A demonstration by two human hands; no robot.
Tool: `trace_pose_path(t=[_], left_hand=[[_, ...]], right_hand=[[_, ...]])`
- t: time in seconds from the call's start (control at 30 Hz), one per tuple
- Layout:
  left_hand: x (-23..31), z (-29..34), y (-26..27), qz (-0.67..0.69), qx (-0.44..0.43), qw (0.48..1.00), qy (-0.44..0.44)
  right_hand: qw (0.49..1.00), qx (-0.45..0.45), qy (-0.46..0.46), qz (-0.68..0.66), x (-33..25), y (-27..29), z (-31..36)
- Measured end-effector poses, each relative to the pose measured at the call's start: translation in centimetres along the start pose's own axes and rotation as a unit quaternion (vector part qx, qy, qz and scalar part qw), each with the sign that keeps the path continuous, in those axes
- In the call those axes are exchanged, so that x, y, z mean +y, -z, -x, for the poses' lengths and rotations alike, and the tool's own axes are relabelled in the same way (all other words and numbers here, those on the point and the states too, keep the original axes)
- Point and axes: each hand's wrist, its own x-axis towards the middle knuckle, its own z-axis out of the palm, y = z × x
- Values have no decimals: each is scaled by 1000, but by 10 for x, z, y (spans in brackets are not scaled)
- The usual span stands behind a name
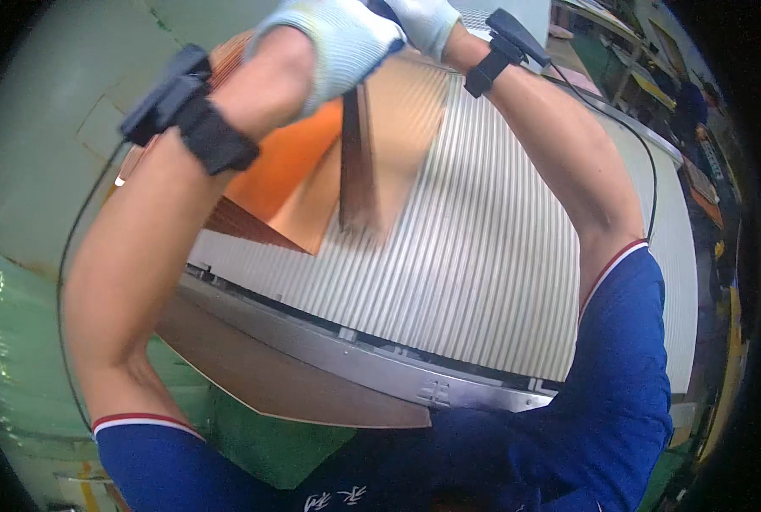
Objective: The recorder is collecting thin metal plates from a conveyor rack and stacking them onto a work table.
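My left hand (334,51), in a pale knit glove with dark blue on its finger side, is closed at the top of a stack of orange-brown sheets (291,166). Its fingers are partly hidden. A dark brown edge of the sheets (357,162) runs down from below this glove, its lower end smeared by motion. More sheet edges show at the stack's near left corner. My right hand (425,24), gloved alike, is close beside the left at the upper picture edge. Its fingers are cut off there, and something dark shows between the gloves.
Under the sheets lies a ribbed, silvery work surface (483,222) with a metal rail (346,350) along its near side. A brown board (287,384) sits below the rail. Black straps and cabled devices are on both wrists. Tables and other things stand at the far right.
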Motion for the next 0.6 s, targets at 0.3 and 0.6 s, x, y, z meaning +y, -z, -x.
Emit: trace_pose_path(t=[0.3,0.6], left_hand=[[67,32,35,-318,125,734,-587],[152,62,-69,-32,53,865,-499]], right_hand=[[909,79,227,339,-77,126,74],[847,154,84,502,-111,207,204]])
